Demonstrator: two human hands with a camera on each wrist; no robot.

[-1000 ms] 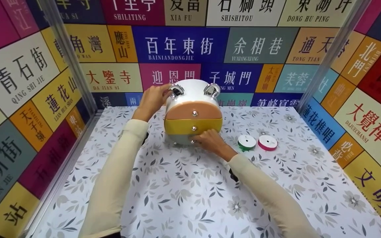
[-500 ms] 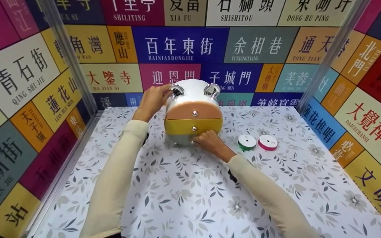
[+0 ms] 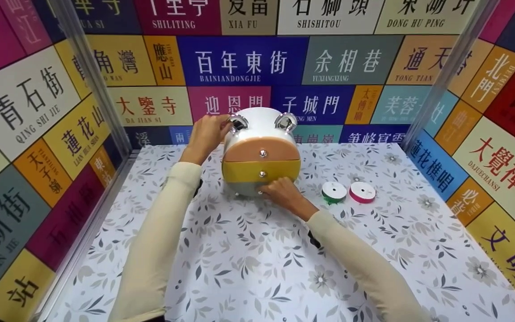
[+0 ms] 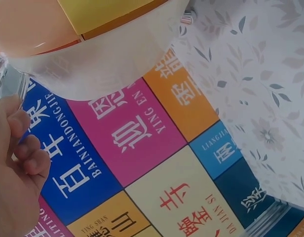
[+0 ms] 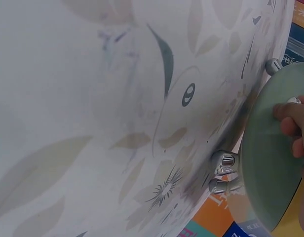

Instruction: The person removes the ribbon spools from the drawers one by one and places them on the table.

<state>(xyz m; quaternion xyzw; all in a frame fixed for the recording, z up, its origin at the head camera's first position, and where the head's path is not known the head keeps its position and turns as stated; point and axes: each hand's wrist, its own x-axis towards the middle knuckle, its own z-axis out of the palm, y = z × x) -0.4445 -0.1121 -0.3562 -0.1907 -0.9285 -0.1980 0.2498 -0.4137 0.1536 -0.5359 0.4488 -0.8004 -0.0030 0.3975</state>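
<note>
A small rounded drawer box stands on the table, with a white top and two silver ring-shaped ears. Its drawer fronts are peach, yellow and grey-green from top to bottom. My left hand holds the silver ear on the box's left side, its fingers curled. Low at the front, my right hand pinches the silver knob of the bottom drawer; the fingers partly cover that knob. All three drawers look closed. Small silver feet show under the box.
Two ribbon spools lie right of the box, one green and one pink. A leaf-patterned cloth covers the table. Panels with printed Chinese signs enclose the back and both sides.
</note>
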